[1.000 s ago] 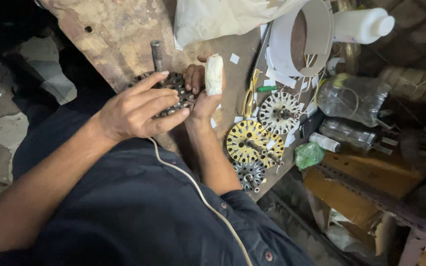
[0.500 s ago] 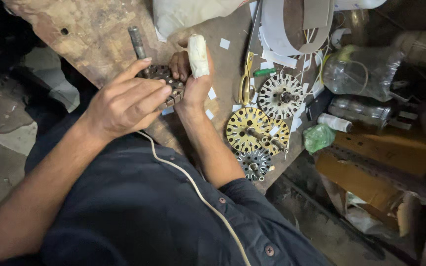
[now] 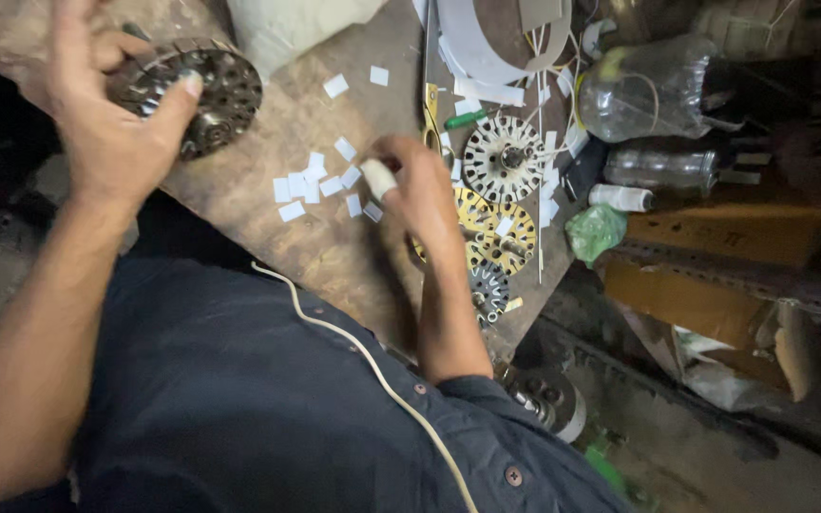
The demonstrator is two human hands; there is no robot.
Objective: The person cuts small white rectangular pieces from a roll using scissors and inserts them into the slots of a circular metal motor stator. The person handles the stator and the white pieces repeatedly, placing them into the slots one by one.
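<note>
The left hand (image 3: 111, 114) has lifted the round slotted metal core (image 3: 203, 90) to the upper left of the frame, fingers wrapped around it. The right hand (image 3: 425, 190) has let go of it and now reaches, fingers loosely curled, toward the white paper slips (image 3: 311, 180) scattered mid-frame on the wooden board (image 3: 268, 218).

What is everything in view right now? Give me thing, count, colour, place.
Slotted motor core: one, dark metal, upper left, under the left hand.
Paper slips: many, white, scattered mid-board.
Wooden board: one, brown, centre.
Toothed discs: three, white, yellow, dark, stacked right of the board.
Plastic bottles: two, clear, upper right.
White strip: one, curled, top centre.
Green wad: one, right.
Cord: one, cream, across the dark shirt.
Left hand: gripping the core.
Right hand: bandaged finger, over the slips.
</note>
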